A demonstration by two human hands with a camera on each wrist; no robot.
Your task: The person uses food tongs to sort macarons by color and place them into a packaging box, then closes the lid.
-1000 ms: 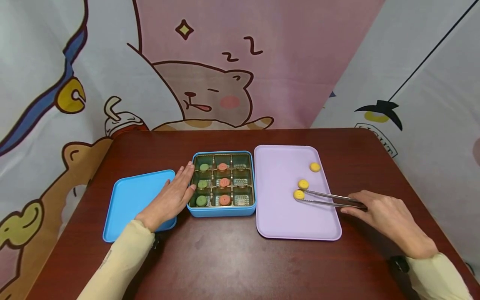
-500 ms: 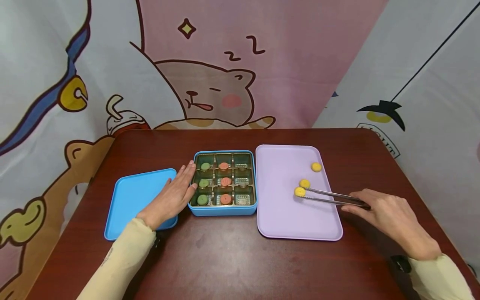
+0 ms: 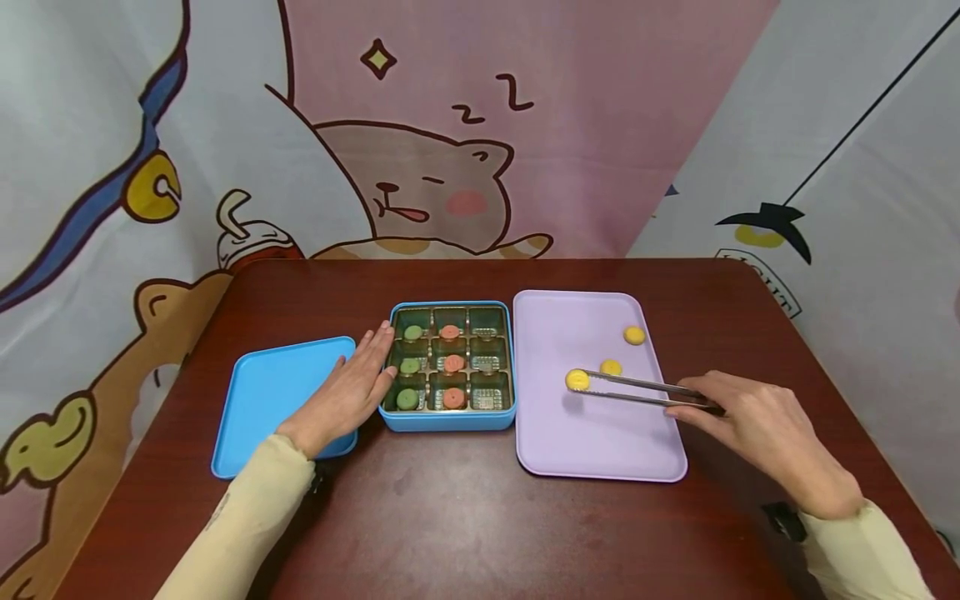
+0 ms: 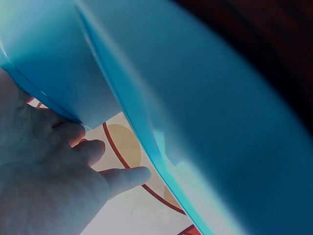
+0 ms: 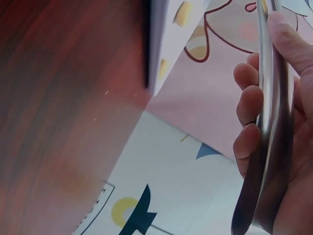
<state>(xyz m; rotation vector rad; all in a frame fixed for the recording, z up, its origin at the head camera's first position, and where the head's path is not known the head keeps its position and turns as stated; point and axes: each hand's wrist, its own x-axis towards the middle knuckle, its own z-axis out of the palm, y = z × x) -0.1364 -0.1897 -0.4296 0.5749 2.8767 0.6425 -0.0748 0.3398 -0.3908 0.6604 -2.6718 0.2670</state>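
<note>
My right hand point(image 3: 761, 433) grips metal tongs point(image 3: 648, 392), whose tips pinch a yellow macaron-like disc point(image 3: 577, 380) above the lilac tray point(image 3: 592, 450). The right wrist view shows fingers and thumb wrapped round the tongs point(image 5: 271, 117). Two more yellow discs lie on the tray, one point(image 3: 611, 367) just behind the tongs and another point(image 3: 634, 335) near the far right. My left hand point(image 3: 341, 396) rests with straight fingers against the left side of a blue box point(image 3: 450, 422). Inside its gold divided insert, green discs point(image 3: 410, 366) fill the left column and orange discs point(image 3: 453, 363) the middle one; the right column holds none.
A blue lid point(image 3: 277, 392) lies on the table at the left, partly under my left forearm. The tray stands right beside the box. Behind the brown table point(image 3: 450, 525) hangs a cartoon-printed cloth point(image 3: 600, 125).
The tongs have lifted one yellow disc off the tray and carried it a little to the left, away from the disc beside it. The left hand has stayed at the box.
</note>
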